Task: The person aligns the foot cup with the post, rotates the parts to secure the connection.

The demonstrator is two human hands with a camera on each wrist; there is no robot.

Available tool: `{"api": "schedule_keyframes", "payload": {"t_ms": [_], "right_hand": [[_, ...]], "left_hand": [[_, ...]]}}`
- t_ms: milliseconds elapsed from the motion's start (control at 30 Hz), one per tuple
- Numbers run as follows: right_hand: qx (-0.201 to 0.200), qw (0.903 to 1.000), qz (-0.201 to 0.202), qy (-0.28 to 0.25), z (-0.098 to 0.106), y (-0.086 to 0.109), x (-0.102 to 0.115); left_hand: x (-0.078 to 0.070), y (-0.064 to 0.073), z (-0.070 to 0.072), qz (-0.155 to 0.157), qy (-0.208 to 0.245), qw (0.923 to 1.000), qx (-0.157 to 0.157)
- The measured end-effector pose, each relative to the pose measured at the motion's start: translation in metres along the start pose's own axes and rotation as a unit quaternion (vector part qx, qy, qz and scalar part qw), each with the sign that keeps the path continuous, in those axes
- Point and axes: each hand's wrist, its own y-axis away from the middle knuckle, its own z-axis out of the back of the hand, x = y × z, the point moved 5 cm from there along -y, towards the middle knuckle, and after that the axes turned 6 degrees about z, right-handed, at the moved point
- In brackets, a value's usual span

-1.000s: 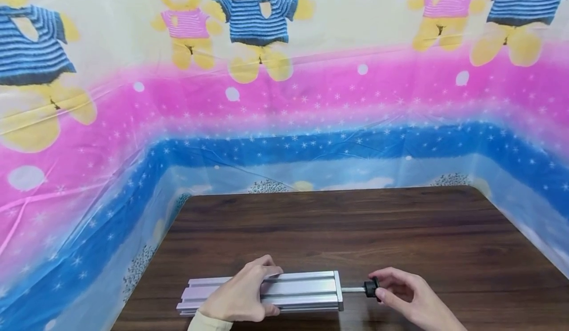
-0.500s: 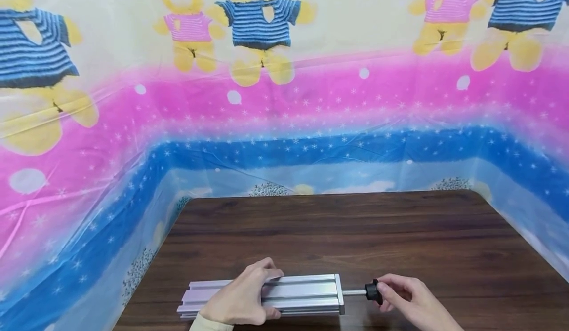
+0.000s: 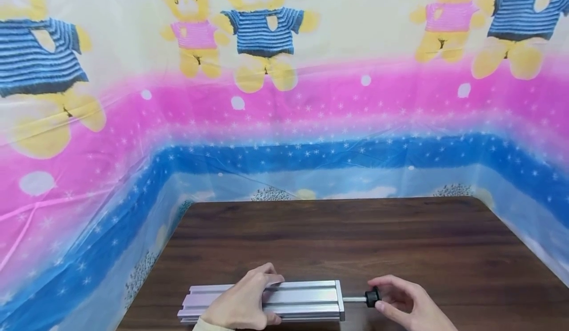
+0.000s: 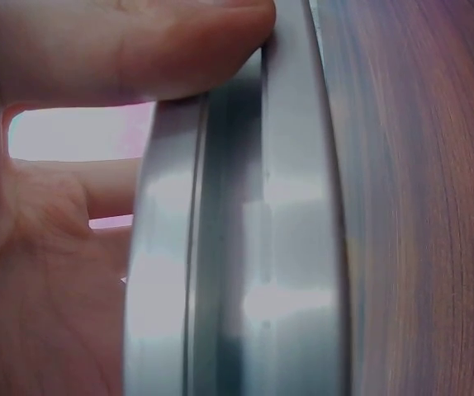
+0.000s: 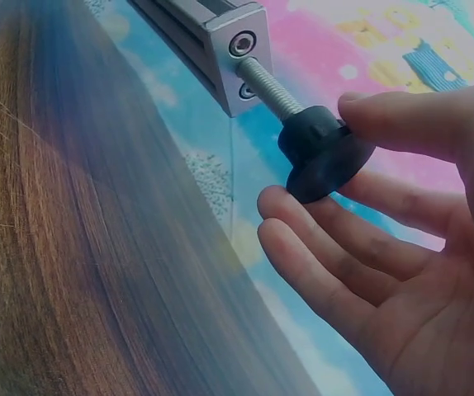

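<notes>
A silver slotted aluminium profile [image 3: 306, 299] lies lengthwise near the front of the brown table. My left hand [image 3: 244, 299] grips it across its middle, thumb along the near side and fingers over the far side. In the left wrist view the thumb [image 4: 163, 49] presses on the grooved face. Out of the plate [image 5: 235, 49] on the profile's right end, beside socket-head screws, sticks a threaded rod [image 5: 268, 87] with a black knob [image 5: 324, 153]. My right hand [image 3: 411, 304] pinches this knob between thumb and fingers. The right wrist view shows the other fingers spread below it.
The dark wood-grain table [image 3: 333, 242] stretches away behind the profile. A plastic sheet [image 3: 311, 153] printed with bears and snowflakes hangs around the table's back and sides.
My right fingers have shifted around the knob, rolling over it and coming back to a wider hold. The left hand keeps its grip on the profile. The head view has tilted slightly up.
</notes>
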Motion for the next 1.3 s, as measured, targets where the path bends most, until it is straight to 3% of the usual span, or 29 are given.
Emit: {"api": "schedule_keyframes", "payload": {"t_ms": [167, 400, 800, 967, 1300], "right_hand": [[0.004, 1.0000, -0.004, -0.002, 0.0006, -0.0004, -0.0031], [-0.005, 0.9999, -0.006, 0.012, 0.0013, -0.0019, -0.0039], [0.009, 0.9999, 0.000, 0.010, 0.0001, -0.0017, -0.0036], [0.012, 0.9999, -0.001, -0.006, -0.0001, 0.0009, -0.0032], [0.004, 0.9999, -0.004, 0.014, 0.0021, -0.0017, 0.0004]], "left_hand": [[-0.0001, 0.0014, -0.0012, 0.006, -0.007, 1.0000, 0.000], [-0.0016, 0.0001, 0.0006, -0.015, -0.022, 0.9995, -0.018], [-0.0034, 0.0021, 0.0039, -0.021, -0.014, 0.9995, -0.021], [-0.0021, 0.0028, 0.0029, -0.009, -0.012, 0.9998, -0.014], [-0.0053, 0.0028, 0.0032, -0.012, -0.008, 0.9998, -0.013]]}}
